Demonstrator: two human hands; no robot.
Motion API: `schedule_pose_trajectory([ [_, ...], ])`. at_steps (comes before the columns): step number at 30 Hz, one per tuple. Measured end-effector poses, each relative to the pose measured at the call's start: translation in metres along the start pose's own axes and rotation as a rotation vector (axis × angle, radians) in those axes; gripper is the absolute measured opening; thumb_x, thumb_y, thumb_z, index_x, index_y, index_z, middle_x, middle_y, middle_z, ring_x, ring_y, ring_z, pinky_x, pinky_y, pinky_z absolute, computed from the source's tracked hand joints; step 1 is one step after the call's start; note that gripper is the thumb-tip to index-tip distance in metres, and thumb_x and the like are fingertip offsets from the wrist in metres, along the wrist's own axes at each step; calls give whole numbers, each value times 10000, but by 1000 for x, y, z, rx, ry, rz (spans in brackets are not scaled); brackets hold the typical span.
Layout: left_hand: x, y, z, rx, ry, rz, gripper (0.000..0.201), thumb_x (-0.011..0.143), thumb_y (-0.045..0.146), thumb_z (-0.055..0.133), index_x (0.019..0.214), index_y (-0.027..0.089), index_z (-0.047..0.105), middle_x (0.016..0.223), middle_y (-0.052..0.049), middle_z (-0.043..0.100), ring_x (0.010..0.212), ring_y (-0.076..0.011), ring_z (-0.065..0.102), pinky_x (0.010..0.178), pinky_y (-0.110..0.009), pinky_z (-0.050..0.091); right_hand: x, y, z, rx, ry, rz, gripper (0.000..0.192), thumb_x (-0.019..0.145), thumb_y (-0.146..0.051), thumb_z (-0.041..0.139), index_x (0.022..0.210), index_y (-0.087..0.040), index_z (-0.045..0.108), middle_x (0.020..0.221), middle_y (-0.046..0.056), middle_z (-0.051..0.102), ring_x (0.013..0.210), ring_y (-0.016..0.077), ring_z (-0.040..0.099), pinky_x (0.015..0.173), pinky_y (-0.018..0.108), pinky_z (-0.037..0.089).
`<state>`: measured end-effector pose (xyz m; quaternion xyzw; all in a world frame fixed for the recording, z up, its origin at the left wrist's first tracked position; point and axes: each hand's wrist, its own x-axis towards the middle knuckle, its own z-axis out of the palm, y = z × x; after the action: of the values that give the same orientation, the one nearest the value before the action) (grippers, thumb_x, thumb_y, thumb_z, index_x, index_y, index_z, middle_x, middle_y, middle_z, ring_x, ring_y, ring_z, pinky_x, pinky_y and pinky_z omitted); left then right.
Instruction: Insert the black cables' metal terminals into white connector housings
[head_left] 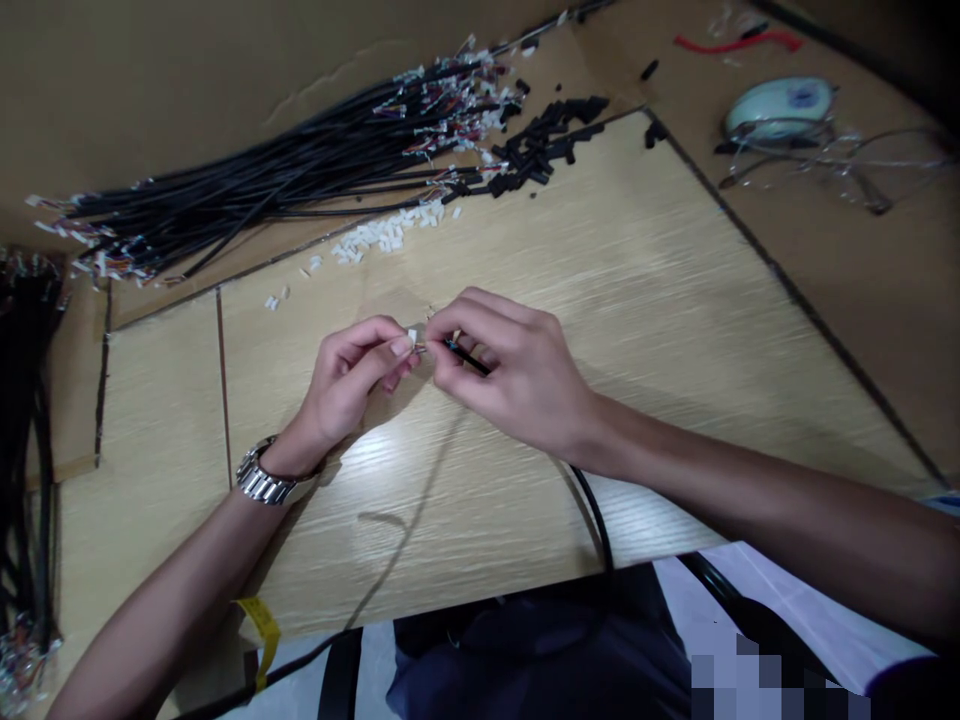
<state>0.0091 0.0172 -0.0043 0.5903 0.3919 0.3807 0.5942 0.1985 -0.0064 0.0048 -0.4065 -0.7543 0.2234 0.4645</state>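
Note:
Over the middle of the wooden board, my left hand (349,385) pinches a small white connector piece (412,337) between thumb and forefinger. Close on its right, my right hand (521,370) is closed on the end of a black cable (471,358), near thin wires at the tip. The fingertips hide most of those wires, so I cannot tell whether they enter the white piece. From beneath my right wrist the cable curves down past the board's front edge.
Behind the hands lies a long bundle of black cables (277,165) with bare coloured wire ends. Loose white pieces (382,232) and short black sleeves (544,145) are scattered beside it. More cables (30,400) lie at left. Eyeglasses (847,170) and a pale mouse-shaped object (780,108) sit at back right.

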Motion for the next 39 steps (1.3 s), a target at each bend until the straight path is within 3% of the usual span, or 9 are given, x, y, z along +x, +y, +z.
schedule_pose_trajectory([
  [22, -3, 2, 8, 113, 10, 32, 235, 937, 323, 602, 761, 169, 629, 621, 18, 530, 546, -94, 466, 508, -215, 384, -2, 8, 8, 139, 25, 56, 59, 871, -140, 588, 822, -163, 608, 774, -5, 619, 664, 102, 545, 627, 223, 432],
  [27, -6, 3, 10, 135, 36, 39, 173, 931, 342, 614, 888, 178, 649, 680, 16, 565, 560, -92, 478, 533, -220, 390, -2, 8, 8, 288, 18, 242, 27, 875, -173, 612, 860, -174, 634, 798, -2, 643, 667, 99, 585, 600, 218, 468],
  [33, -6, 4, 12, 171, 76, 34, 194, 904, 352, 652, 881, 159, 641, 619, 29, 542, 517, -85, 450, 510, -215, 355, -2, 9, 9, 668, -45, 561, 143, 877, -331, 650, 944, -206, 625, 653, -38, 572, 510, 93, 552, 392, 182, 477],
  [39, -6, 2, 11, 166, 79, 35, 181, 911, 336, 648, 867, 163, 624, 646, 28, 557, 526, -71, 450, 520, -203, 361, 0, 12, 10, 823, -20, 574, 177, 827, -289, 712, 952, -195, 630, 786, -21, 592, 530, 75, 566, 370, 168, 505],
])
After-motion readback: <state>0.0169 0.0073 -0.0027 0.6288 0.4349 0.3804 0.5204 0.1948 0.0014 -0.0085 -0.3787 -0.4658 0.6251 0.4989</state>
